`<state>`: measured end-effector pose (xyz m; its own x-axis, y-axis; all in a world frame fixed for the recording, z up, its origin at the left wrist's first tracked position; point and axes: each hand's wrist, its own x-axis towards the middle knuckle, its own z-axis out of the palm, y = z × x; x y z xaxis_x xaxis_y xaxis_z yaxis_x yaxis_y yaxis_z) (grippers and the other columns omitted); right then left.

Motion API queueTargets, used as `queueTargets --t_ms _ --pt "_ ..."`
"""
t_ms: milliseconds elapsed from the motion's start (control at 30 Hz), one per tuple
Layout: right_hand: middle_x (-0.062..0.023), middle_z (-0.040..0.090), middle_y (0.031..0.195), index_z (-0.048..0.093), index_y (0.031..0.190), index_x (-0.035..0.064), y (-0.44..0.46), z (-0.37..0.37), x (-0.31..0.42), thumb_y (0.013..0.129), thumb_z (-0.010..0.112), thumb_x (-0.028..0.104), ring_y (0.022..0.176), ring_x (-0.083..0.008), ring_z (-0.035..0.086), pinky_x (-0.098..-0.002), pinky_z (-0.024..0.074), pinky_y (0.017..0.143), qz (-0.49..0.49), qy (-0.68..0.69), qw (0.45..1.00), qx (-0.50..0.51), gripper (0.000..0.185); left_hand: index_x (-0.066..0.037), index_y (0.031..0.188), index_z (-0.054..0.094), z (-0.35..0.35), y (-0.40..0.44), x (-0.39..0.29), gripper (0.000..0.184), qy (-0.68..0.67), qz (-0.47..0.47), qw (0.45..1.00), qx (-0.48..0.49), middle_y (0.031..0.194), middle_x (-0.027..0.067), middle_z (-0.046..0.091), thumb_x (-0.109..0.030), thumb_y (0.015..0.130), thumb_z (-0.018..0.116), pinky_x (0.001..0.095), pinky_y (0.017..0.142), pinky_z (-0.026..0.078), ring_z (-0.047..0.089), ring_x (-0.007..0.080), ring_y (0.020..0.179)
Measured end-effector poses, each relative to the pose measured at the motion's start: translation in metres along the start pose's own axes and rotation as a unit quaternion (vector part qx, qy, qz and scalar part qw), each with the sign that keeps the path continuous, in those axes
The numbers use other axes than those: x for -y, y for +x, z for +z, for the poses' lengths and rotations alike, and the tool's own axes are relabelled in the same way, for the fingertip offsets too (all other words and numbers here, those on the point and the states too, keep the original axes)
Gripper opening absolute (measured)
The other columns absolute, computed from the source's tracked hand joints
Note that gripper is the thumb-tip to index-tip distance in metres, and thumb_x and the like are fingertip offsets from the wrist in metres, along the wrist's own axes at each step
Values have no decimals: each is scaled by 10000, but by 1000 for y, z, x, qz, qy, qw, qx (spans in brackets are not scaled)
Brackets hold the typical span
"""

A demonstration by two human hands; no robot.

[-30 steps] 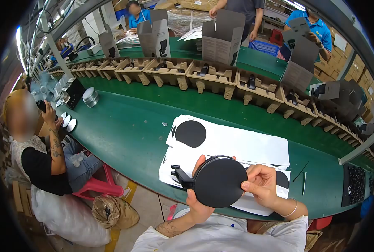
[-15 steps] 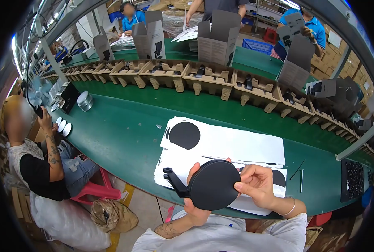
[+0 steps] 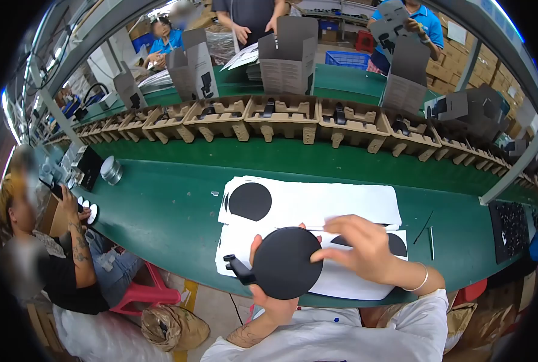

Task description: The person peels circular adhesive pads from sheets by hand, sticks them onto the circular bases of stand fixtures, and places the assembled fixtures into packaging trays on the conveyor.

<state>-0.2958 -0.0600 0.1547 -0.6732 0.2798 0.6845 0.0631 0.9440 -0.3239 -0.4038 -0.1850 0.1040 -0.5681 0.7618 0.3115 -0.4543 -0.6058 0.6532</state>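
A flat black round disc [image 3: 288, 263] is held up over the near edge of the bench, its broad face toward me. From its left side a short black bracket arm [image 3: 238, 269] sticks out. My left hand [image 3: 275, 309] is closed around the disc from behind and below, fingertips showing at its rim. My right hand [image 3: 365, 250] has its thumb on the disc's face near the right edge, with the fingers apart from it and slightly blurred. Beneath lie white sheets [image 3: 335, 205] bearing black circles [image 3: 250, 201].
Molded cardboard trays [image 3: 281, 130] with black parts line the back. Grey boxes [image 3: 288, 57] stand behind them. A screwdriver-like rod [image 3: 432, 242] and a mat of small black parts [image 3: 510, 232] lie right. A seated person [image 3: 70, 259] is left; other people work across the bench.
My right hand's fingers have moved up and opened away from the disc's edge, the thumb still on its face. The disc has turned more squarely toward me. The view has shifted slightly.
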Motion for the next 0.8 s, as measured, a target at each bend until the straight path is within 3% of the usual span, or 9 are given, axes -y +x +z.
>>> queueTargets --t_ms 100,167,200,300,400,533,633,667,800 --pt "-133 651 1032 645 1051 42 2 7 13 768 723 314 933 -272 658 -339 537 748 -257 -25 966 21 401 -257 1453 85 0 2 -2 800 -33 -13 999 -13 1441 222 269 -694 838 352 558 1015 369 378 453 1257" --pt "-145 623 1136 630 1135 59 -9 15 19 853 597 261 1016 -298 635 -381 517 828 -342 -88 932 76 349 -260 1460 124 -2 3 0 810 -58 -13 998 6 1453 196 261 -690 821 375 592 973 402 400 502 1214" --pt "-162 644 1084 653 1096 51 -14 20 19 849 551 192 990 -306 649 -378 522 826 -334 -80 939 36 302 -252 1453 137 0 6 0 817 -6 4 1000 -5 1471 201 220 -710 812 356 569 937 446 420 506 1189" --pt "-196 654 1020 660 1062 -8 -22 26 15 815 562 158 955 -312 658 -368 543 784 -346 -97 932 -51 313 -163 1373 247 -10 12 8 819 38 74 997 7 1371 202 330 -622 774 565 524 955 452 446 460 1183" --pt "-202 667 950 679 999 -16 -19 23 12 808 590 146 890 -306 676 -356 556 751 -334 -64 938 -72 266 -109 1204 304 -41 35 16 887 159 170 961 147 1211 164 412 -533 610 809 479 979 421 470 358 1167" --pt "-206 661 955 673 988 -33 -13 20 7 784 635 62 861 -266 681 -315 562 731 -254 34 963 -84 229 -75 1129 341 -48 36 17 866 207 73 961 166 1096 117 431 -71 453 882 440 940 446 523 291 1072" --pt "-165 677 965 666 1031 -27 -13 30 3 733 656 30 746 -235 687 -276 562 579 -118 110 978 -130 303 -51 1209 347 -40 24 25 806 148 -77 979 114 1112 100 471 65 545 789 364 931 464 527 220 1081" --pt "-161 679 959 666 1044 -13 -10 31 1 724 652 17 717 -228 684 -274 558 556 -93 117 979 -137 322 -46 1281 327 -34 20 27 830 41 -141 984 103 1157 103 479 93 590 766 347 946 457 512 198 1115" --pt "-137 691 941 664 1079 32 22 29 -35 702 601 -55 660 -212 689 -285 546 553 -6 100 980 -172 392 -39 1398 232 -15 29 30 897 15 -176 970 167 1362 187 405 111 651 705 389 1078 309 411 267 1271"
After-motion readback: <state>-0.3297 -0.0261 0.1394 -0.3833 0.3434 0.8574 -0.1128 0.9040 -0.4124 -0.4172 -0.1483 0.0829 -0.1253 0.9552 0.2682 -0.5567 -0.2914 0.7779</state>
